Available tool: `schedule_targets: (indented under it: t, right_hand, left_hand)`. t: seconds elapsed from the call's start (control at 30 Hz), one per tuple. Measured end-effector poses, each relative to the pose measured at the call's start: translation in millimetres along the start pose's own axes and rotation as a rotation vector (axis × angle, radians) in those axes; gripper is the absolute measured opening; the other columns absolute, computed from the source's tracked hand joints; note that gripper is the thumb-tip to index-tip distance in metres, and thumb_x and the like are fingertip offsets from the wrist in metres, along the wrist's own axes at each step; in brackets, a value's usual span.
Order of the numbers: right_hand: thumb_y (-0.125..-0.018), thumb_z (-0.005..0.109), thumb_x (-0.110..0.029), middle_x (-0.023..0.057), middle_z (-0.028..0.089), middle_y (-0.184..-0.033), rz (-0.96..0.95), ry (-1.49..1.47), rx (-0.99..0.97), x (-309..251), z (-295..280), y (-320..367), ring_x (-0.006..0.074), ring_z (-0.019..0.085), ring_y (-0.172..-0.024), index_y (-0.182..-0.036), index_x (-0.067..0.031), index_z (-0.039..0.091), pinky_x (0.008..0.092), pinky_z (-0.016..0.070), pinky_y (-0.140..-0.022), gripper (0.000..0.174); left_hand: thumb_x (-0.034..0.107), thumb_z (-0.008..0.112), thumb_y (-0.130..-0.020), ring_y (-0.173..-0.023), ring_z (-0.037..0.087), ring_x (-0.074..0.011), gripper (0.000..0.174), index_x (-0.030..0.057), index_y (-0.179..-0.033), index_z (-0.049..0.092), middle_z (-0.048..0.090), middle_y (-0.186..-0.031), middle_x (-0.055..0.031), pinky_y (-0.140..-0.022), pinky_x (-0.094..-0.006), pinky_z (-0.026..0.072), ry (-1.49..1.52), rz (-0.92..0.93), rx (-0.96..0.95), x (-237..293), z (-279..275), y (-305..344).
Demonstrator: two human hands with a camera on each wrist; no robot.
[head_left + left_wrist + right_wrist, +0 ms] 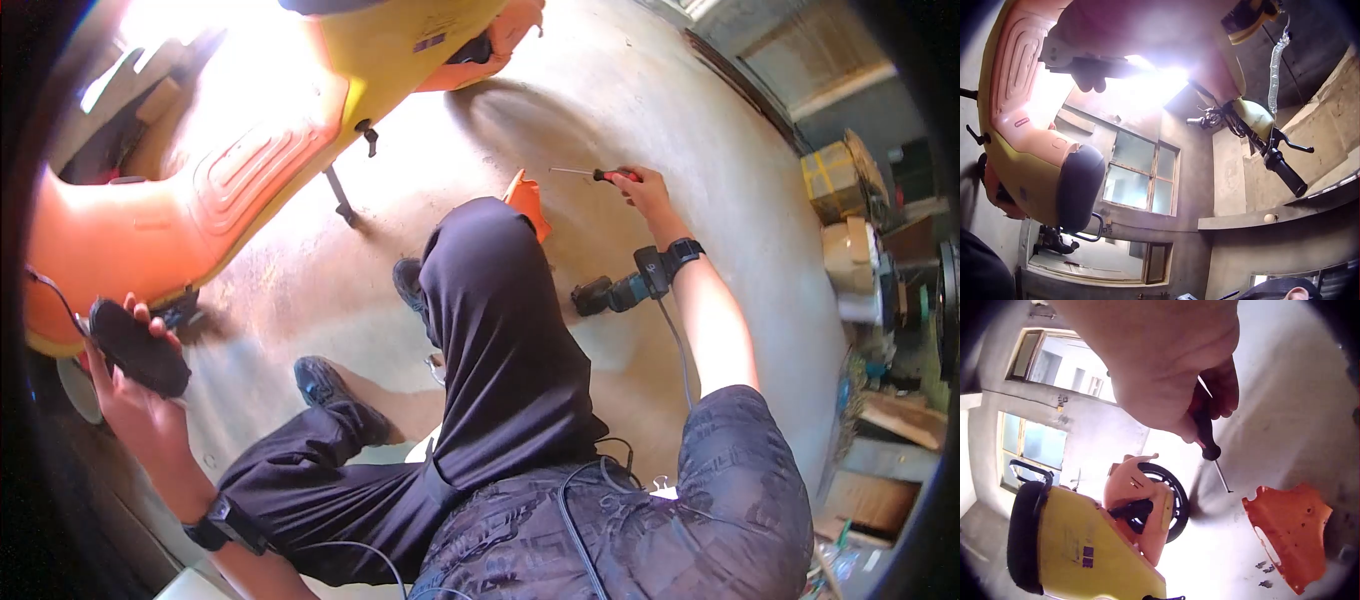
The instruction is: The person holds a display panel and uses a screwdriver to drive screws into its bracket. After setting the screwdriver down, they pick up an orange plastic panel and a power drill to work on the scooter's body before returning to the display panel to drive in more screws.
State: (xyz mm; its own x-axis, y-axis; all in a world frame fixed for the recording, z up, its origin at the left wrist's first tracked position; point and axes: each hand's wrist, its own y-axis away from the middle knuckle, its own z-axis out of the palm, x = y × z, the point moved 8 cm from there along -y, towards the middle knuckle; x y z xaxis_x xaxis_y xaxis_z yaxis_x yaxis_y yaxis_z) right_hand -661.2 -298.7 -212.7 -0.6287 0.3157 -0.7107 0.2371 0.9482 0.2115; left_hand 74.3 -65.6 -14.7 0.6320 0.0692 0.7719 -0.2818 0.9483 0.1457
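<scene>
In the head view my left hand (150,420) grips a dark oval object (140,350) with a thin cable beside it, near the scooter's orange body (140,225). My right hand (648,195) is raised over the floor and holds a red and black screwdriver (604,175). The right wrist view shows my right hand (1166,362) curled round the screwdriver handle (1207,434), its thin shaft pointing down, clear of the orange panel (1294,534). Glare and blur cover much of my left hand (1141,28) in the left wrist view.
Several small metal parts (1265,569) lie beside the panel. A black camera-like device (592,297) is near my right forearm. The yellow and orange scooter (1085,544) fills the left side, and its handlebar grip (1286,175) juts out. Boxes (832,180) stand along the right wall.
</scene>
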Motion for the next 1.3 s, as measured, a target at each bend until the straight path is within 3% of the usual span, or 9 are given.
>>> schedule_targets:
  t: [0.17, 0.23, 0.43, 0.63, 0.97, 1.03, 1.07, 1.23, 1.3]
  right_hand:
    - [-0.085, 0.078, -0.028, 0.0002, 0.064, -0.077, 0.017, 0.041, 0.104, 52.9, 22.5, 8.2, 0.0093, 0.058, -0.067, -0.110, -0.0071, 0.075, 0.0286, 0.0485, -0.057, 0.033]
    - [-0.079, 0.078, -0.042, 0.0071, 0.072, -0.080, 0.007, 0.142, 0.104, 59.6, 39.2, 13.3, 0.0218, 0.068, -0.077, -0.107, -0.0114, 0.076, 0.0371, 0.0525, -0.071, 0.042]
    - [-0.082, 0.073, -0.035, 0.0149, 0.073, -0.087, 0.234, 0.054, 0.238, 99.5, 116.8, 64.0, 0.0330, 0.070, -0.079, -0.098, -0.0106, 0.076, 0.0452, 0.0505, -0.070, 0.029]
    - [-0.083, 0.071, -0.031, 0.0151, 0.069, -0.074, 0.424, -0.165, 0.262, 118.7, 158.5, 119.7, 0.0299, 0.068, -0.073, -0.081, -0.0055, 0.072, 0.0424, 0.0490, -0.066, 0.026]
    - [-0.082, 0.075, -0.036, 0.0118, 0.067, -0.072, 0.354, -0.213, 0.280, 144.3, 171.3, 116.3, 0.0278, 0.064, -0.067, -0.085, -0.0051, 0.073, 0.0401, 0.0479, -0.064, 0.031]
    - [-0.088, 0.074, -0.027, -0.0028, 0.058, -0.066, 0.359, -0.270, 0.239, 148.0, 176.7, 114.3, 0.0088, 0.052, -0.059, -0.093, -0.0036, 0.076, 0.0287, 0.0407, -0.055, 0.024]
    - [-0.088, 0.074, -0.027, -0.0028, 0.058, -0.066, 0.357, -0.269, 0.236, 149.1, 177.4, 113.8, 0.0088, 0.052, -0.059, -0.093, -0.0036, 0.076, 0.0287, 0.0407, -0.055, 0.024]
    - [-0.087, 0.076, -0.032, -0.0048, 0.055, -0.067, 0.203, -0.549, 0.496, 103.7, 133.0, 117.0, 0.0058, 0.048, -0.060, -0.091, -0.0049, 0.074, 0.0263, 0.0383, -0.054, 0.028]
    - [-0.087, 0.074, -0.036, -0.0015, 0.059, -0.072, 0.162, -0.366, 0.512, 49.6, 88.5, 122.3, 0.0115, 0.052, -0.069, -0.090, -0.0042, 0.074, 0.0309, 0.0427, -0.064, 0.032]
  left_hand:
    - [0.040, 0.052, -0.103, -0.104, 0.059, -0.0262, 0.054, -0.0031, -0.135, 0.050, 0.061, -0.119, -0.0144, -0.098, -0.0394, 0.0485, 0.015, -0.055, -0.092, -6.7, 19.8, -3.8]
    - [0.040, 0.052, -0.103, -0.104, 0.059, -0.0264, 0.054, -0.0032, -0.135, 0.050, 0.061, -0.119, -0.0146, -0.098, -0.0398, 0.0484, 0.000, -0.072, -0.122, -6.7, 27.9, -7.0]
    - [0.040, 0.052, -0.103, -0.105, 0.059, -0.0293, 0.052, -0.0032, -0.132, 0.051, 0.061, -0.119, -0.0150, -0.099, -0.0438, 0.0475, 0.017, -0.099, -0.107, -11.7, 18.5, -2.1]
    - [0.039, 0.051, -0.104, -0.104, 0.059, -0.0289, 0.052, -0.0031, -0.135, 0.049, 0.060, -0.117, -0.0139, -0.098, -0.0447, 0.0484, 0.008, -0.100, -0.073, -20.2, 24.5, 0.4]
    - [0.041, 0.051, -0.103, -0.111, 0.058, -0.0298, 0.053, -0.0017, -0.135, 0.051, 0.061, -0.123, -0.0148, -0.102, -0.0467, 0.0457, -0.011, -0.118, -0.120, -16.7, 17.6, 0.2]
    - [0.041, 0.051, -0.103, -0.110, 0.058, -0.0297, 0.052, -0.0017, -0.134, 0.052, 0.061, -0.123, -0.0147, -0.101, -0.0467, 0.0462, -0.017, -0.119, -0.102, -16.8, 20.1, 0.3]
    - [0.041, 0.051, -0.103, -0.109, 0.058, -0.0295, 0.052, -0.0017, -0.132, 0.053, 0.060, -0.122, -0.0146, -0.100, -0.0467, 0.0467, -0.021, -0.118, -0.086, -17.6, 20.6, 0.4]
    - [0.041, 0.052, -0.103, -0.105, 0.057, -0.0285, 0.047, 0.0036, -0.131, 0.055, 0.059, -0.120, -0.0140, -0.098, -0.0451, 0.0467, 0.003, -0.077, -0.071, -19.8, 25.6, -0.6]
    - [0.041, 0.052, -0.102, -0.100, 0.055, -0.0270, 0.044, 0.0087, -0.132, 0.055, 0.056, -0.118, -0.0128, -0.096, -0.0436, 0.0460, 0.019, -0.050, -0.050, -23.0, 36.4, -0.3]
